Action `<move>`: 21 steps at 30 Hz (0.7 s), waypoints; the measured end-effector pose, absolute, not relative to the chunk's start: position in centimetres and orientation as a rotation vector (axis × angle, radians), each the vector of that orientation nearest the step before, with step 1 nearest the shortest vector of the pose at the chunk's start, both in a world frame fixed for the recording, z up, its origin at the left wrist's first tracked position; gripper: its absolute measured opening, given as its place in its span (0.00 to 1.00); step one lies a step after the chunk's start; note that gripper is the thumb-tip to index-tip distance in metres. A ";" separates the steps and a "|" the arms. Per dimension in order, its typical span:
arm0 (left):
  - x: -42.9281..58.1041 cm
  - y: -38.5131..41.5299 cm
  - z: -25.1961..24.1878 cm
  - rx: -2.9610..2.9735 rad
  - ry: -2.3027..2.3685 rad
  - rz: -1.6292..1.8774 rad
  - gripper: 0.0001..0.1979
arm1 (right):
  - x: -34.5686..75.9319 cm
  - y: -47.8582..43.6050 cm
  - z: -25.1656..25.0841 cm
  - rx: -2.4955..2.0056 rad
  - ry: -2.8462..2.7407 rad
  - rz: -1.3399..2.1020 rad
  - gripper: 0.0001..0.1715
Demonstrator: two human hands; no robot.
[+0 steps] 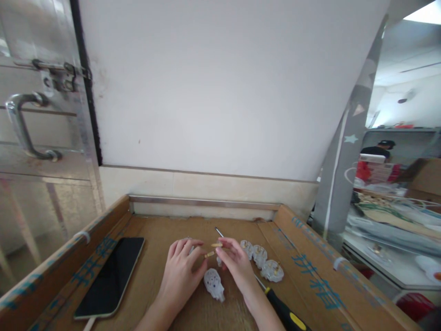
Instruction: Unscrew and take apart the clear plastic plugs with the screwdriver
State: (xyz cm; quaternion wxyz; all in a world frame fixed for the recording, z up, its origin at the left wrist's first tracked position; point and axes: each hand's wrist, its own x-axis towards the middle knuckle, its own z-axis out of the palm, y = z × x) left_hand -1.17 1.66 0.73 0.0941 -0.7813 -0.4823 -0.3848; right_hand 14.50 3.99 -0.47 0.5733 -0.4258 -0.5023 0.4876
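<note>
Both my hands meet over the middle of the cardboard surface. With thumb and fingers pinched, my left hand [184, 269] holds a small brass-coloured pin [209, 254]. My right hand [237, 262] pinches a second slim brass piece [216, 245] just above it. A bit of clear plastic [219, 261] shows at the right fingers, partly hidden. Below the hands lies a whitish translucent plug-like shell [214, 284] with holes in its face. A screwdriver [284, 310] with a black and yellow handle lies under my right forearm, its tip showing beyond the hand.
Several clear plastic plug pieces with brass parts [259, 256] lie right of my right hand. A black phone [112, 276] with a cable rests at the left. Raised cardboard walls [310, 257] border the work surface. A person [379, 149] is in the background right.
</note>
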 end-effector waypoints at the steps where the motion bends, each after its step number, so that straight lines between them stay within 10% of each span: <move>1: -1.2 1.7 0.7 -2.334 -1.441 -1.121 0.06 | 14.5 4.1 -0.5 -0.994 -1.168 1.138 0.29; 21: -1.4 1.6 0.7 -2.355 -1.487 -1.179 0.07 | 14.8 3.7 0.3 -1.004 -1.187 1.181 0.28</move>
